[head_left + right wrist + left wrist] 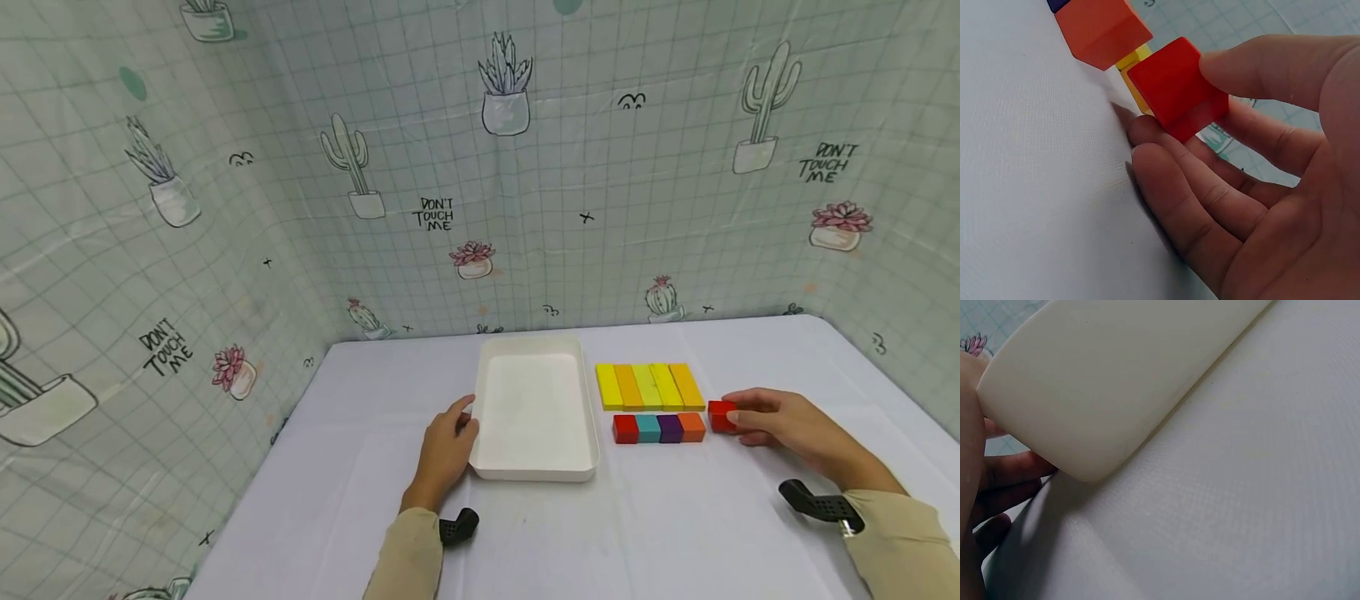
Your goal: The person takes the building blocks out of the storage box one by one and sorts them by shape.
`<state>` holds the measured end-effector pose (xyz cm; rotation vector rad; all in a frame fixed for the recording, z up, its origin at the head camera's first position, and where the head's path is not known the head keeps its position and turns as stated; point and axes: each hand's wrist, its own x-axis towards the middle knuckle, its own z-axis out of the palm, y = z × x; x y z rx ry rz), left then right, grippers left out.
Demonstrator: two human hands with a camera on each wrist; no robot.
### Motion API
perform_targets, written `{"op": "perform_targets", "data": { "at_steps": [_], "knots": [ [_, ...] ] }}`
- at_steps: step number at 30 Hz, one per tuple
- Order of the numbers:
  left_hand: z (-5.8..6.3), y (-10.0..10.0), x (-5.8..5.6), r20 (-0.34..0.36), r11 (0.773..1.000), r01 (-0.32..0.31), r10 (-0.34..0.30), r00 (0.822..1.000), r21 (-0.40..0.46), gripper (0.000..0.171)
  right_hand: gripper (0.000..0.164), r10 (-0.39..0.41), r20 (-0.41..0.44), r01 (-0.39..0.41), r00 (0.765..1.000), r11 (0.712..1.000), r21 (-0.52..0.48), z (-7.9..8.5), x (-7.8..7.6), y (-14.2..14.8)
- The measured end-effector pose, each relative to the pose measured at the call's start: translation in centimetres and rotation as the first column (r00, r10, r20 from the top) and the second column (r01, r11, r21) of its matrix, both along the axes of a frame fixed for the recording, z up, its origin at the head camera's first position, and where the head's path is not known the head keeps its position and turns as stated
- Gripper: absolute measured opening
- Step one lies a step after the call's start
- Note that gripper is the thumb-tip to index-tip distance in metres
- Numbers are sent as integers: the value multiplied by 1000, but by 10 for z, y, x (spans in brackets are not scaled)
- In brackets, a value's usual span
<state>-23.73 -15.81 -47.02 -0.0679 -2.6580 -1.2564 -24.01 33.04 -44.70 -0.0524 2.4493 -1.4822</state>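
My right hand [783, 421] pinches a red cube [721, 416] between thumb and fingers, just right of a row of cubes. That row runs red [626, 429], teal [648, 429], purple [670, 428] and orange [692, 427]. In the right wrist view the thumb presses one face of the held red cube [1175, 87], and the lower fingers lie close to the table. Against the left wall of a white tray [534, 473] rests my left hand [444, 450], its fingers loosely bent. The left wrist view shows fingers [1019, 469] by the tray's corner.
Behind the cubes, several yellow and orange-yellow long blocks [649, 387] lie side by side. A white cloth covers the table [540, 542]. A patterned curtain [540, 167] with cactus drawings rises behind the table and along its left side.
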Motion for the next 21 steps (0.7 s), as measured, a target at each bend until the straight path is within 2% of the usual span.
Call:
{"op": "perform_targets", "data": {
  "at_steps": [8,15,21],
  "knots": [
    [1,-2,1,8,1000,1,-1,1000,1,44,72,44,16,-46,999,985,169,5,-2,-3],
    [0,-2,1,-1,1000,-2,2,1000,6,43,62,85,9,-85,996,971,224,4,-2,-3],
    [-1,-3,0,-21,1000,16,-16,1000,3,43,62,95,5,-93,995,961,262,3,-2,-4]
  ]
}}
